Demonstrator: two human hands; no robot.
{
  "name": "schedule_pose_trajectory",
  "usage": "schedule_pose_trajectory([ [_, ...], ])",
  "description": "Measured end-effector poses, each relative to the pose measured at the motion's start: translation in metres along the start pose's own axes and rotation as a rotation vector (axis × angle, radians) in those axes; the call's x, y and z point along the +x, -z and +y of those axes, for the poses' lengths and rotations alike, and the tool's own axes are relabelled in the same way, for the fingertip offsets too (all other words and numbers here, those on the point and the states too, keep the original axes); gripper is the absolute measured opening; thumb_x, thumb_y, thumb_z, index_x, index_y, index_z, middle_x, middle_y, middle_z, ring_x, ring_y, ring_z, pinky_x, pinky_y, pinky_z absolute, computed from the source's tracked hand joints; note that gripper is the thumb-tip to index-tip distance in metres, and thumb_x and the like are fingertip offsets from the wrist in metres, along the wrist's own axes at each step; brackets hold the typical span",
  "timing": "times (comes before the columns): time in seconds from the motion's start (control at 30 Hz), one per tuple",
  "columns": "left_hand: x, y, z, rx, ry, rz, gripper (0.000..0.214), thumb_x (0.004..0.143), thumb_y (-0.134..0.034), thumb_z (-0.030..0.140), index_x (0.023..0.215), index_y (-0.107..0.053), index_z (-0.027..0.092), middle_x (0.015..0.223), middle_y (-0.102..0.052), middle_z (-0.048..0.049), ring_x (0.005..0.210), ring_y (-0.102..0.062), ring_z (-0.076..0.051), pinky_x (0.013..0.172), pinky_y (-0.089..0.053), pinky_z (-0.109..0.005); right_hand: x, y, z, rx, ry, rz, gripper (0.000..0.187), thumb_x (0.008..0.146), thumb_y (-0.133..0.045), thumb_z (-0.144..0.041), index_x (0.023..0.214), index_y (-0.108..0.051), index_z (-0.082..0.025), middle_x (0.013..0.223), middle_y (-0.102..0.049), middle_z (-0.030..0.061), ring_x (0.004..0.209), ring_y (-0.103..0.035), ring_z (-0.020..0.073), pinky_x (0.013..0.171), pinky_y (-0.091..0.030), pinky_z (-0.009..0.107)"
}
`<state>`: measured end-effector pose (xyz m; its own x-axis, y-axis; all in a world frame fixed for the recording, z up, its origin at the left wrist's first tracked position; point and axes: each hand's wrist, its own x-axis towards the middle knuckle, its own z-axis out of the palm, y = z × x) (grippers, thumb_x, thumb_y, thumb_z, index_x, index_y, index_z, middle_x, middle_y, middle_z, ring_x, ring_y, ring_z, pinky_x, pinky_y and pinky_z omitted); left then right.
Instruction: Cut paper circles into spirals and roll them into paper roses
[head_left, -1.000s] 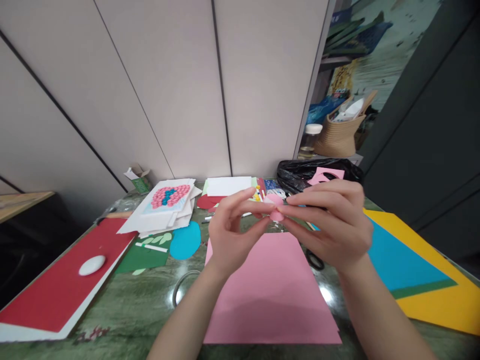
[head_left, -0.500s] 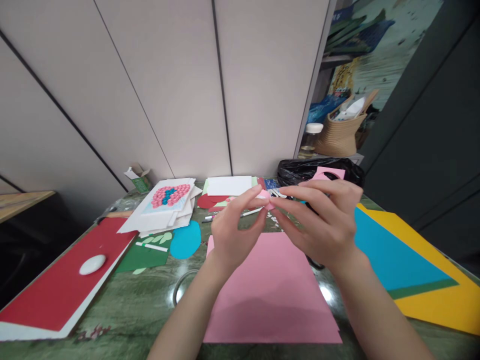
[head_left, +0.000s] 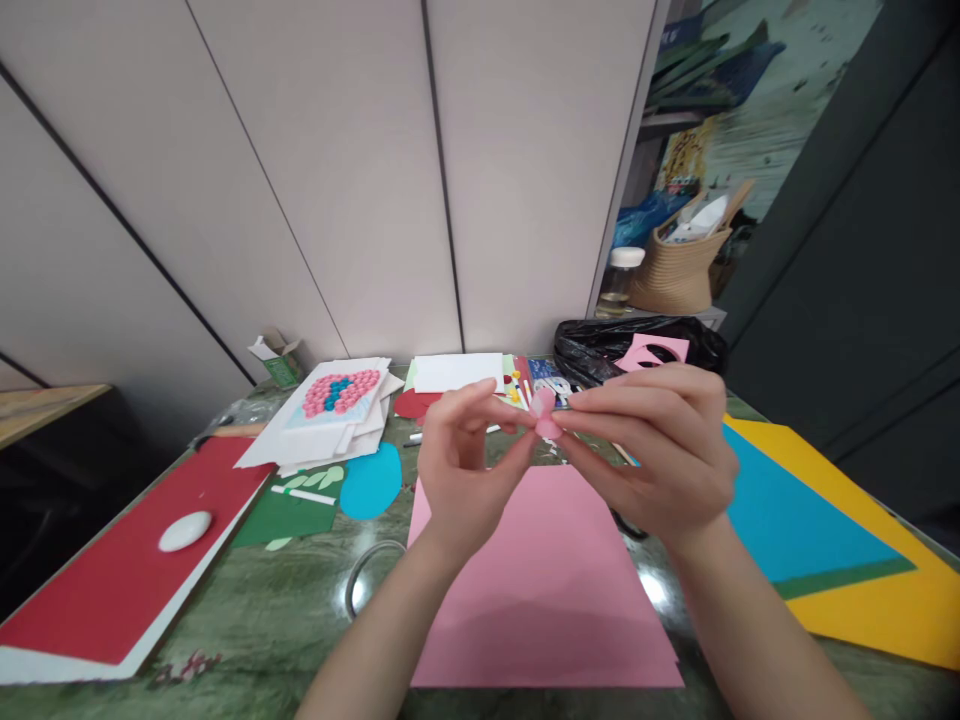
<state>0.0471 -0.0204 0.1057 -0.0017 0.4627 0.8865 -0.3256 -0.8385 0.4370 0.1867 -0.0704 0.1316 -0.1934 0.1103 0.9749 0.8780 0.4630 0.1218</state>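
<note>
The green marble table (head_left: 247, 610) carries many paper sheets. The biggest near the person is the pink sheet (head_left: 544, 580), which lies flat under both hands. To the right lie a yellow sheet (head_left: 885, 600) and a blue sheet (head_left: 795, 525) on top of it; to the left is a red sheet (head_left: 112, 580) with a white oval stone (head_left: 184, 530) on it. Farther back is a stack of white paper (head_left: 330, 415) with a pink and blue heart, and a black bag (head_left: 637, 345).

The left hand (head_left: 465, 470) and the right hand (head_left: 660, 450) are raised above the pink sheet. Half a second ago the small pink paper piece (head_left: 544, 412) was held a little higher and more flat; now it has come slightly lower and looks more bunched, so I judge the shaping goes on between the fingers. Both hands pinch this piece with thumb and forefinger, and the other fingers are loosely spread.

Scissors (head_left: 628, 522) lie partly hidden under the right wrist. Nothing blocks the hands.
</note>
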Motion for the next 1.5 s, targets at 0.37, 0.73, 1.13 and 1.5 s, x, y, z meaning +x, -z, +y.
schedule_pose_trajectory([
  [0.37, -0.006, -0.002, -0.001, -0.07, 0.227, 0.017, 0.034, 0.07, -0.069, 0.006, 0.097, -0.059, 0.022, 0.084, -0.07, 0.0001, 0.082, -0.068, -0.011, 0.073, -0.057, -0.023, 0.0, 0.0, 0.001, -0.023, -0.002, -0.013, 0.017, 0.069, -0.076, -0.021, 0.081, -0.066, -0.026, 0.075, -0.069, -0.0015, 0.075, -0.059, 0.0167, 0.068, -0.046, 0.035],
  [0.73, -0.001, 0.001, 0.004, -0.239, 0.593, 0.001, 0.03, 0.065, -0.076, 0.017, 0.091, -0.062, 0.022, 0.08, -0.073, 0.0007, 0.074, -0.07, -0.011, 0.069, -0.057, -0.021, -0.002, 0.003, 0.008, -0.088, 0.078, -0.049, 0.025, 0.067, -0.077, -0.018, 0.087, -0.067, -0.028, 0.079, -0.071, -0.0038, 0.077, -0.059, 0.0163, 0.069, -0.045, 0.034],
  [1.13, 0.0, 0.001, 0.003, -0.219, 0.699, -0.014, 0.031, 0.063, -0.078, 0.021, 0.09, -0.063, 0.021, 0.079, -0.071, -0.0001, 0.073, -0.068, -0.012, 0.068, -0.057, -0.022, -0.004, 0.007, 0.009, -0.151, 0.154, -0.076, 0.026, 0.069, -0.076, -0.019, 0.09, -0.066, -0.031, 0.083, -0.071, -0.0058, 0.079, -0.059, 0.0175, 0.07, -0.044, 0.035],
  [1.5, -0.001, 0.002, 0.003, -0.164, 0.633, -0.041, 0.03, 0.065, -0.076, 0.02, 0.092, -0.063, 0.02, 0.084, -0.07, -0.0024, 0.08, -0.067, -0.012, 0.072, -0.055, -0.023, -0.006, 0.006, 0.012, -0.135, 0.191, -0.103, 0.024, 0.069, -0.076, -0.02, 0.088, -0.066, -0.029, 0.086, -0.071, -0.005, 0.081, -0.057, 0.0184, 0.07, -0.043, 0.036],
])
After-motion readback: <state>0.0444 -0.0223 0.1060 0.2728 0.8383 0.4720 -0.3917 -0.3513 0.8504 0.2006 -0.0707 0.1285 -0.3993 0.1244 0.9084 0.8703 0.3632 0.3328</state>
